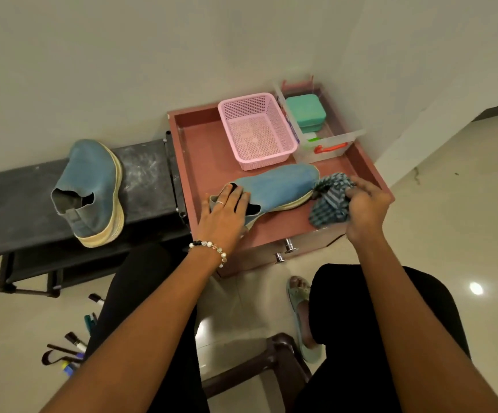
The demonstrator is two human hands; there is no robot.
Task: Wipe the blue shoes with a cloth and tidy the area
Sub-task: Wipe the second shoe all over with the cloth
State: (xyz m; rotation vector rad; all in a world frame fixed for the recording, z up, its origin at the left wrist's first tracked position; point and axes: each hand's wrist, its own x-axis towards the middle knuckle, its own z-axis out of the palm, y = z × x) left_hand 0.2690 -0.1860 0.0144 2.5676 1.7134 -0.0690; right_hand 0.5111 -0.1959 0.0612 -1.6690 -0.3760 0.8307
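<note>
left hand point(225, 211) flat on shoe point(277, 186) heel | right hand point(367, 207) clutching cloth point(329, 201) at toe

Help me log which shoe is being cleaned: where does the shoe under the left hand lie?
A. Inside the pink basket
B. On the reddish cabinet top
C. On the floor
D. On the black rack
B: the left hand rests on the shoe lying on the cabinet top, in front of the basket, while the right hand holds the cloth at its toe.
</note>
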